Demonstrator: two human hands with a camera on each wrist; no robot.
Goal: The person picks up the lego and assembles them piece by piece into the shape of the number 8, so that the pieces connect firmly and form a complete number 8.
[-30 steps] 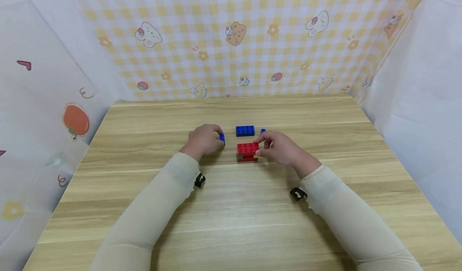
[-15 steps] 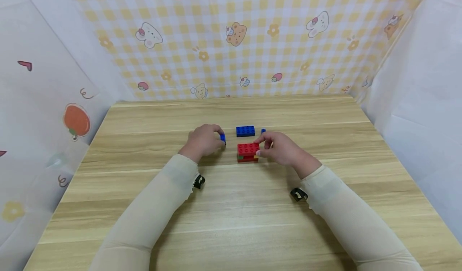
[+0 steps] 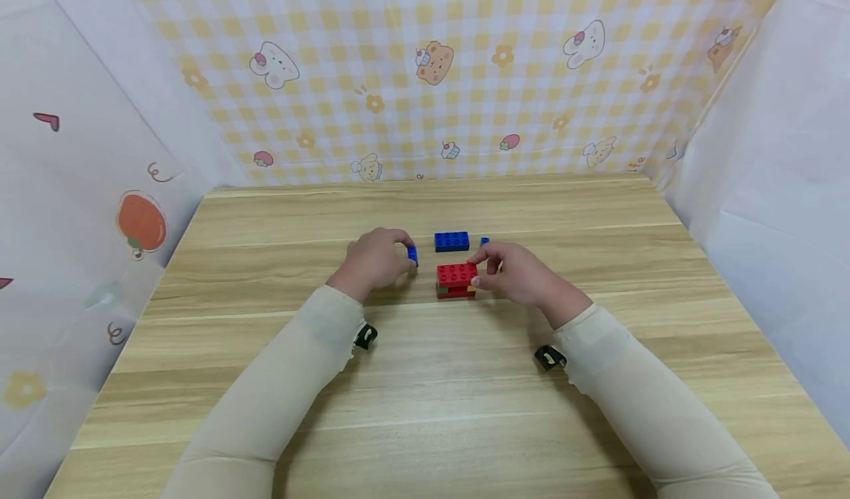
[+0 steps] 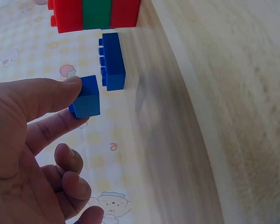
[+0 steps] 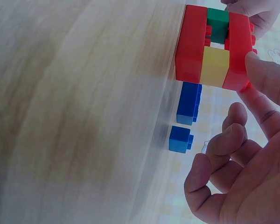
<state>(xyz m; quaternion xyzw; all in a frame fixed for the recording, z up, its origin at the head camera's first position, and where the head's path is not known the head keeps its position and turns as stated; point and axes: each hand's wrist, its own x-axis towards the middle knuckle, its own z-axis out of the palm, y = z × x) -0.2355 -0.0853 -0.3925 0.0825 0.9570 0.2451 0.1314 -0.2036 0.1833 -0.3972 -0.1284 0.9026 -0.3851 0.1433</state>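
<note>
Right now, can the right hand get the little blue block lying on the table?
Probably yes, if the right hand lets go of the red block: the little blue block sits close by, with nothing visible in between.

Small blue brick [image 4: 89, 99] near red-topped stack [image 3: 456, 278]

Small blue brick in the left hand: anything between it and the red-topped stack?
Nothing visible between the held brick and the stack in the head view: the long blue brick lies behind the stack, off the direct line; the right hand holds the stack's right end.
</note>
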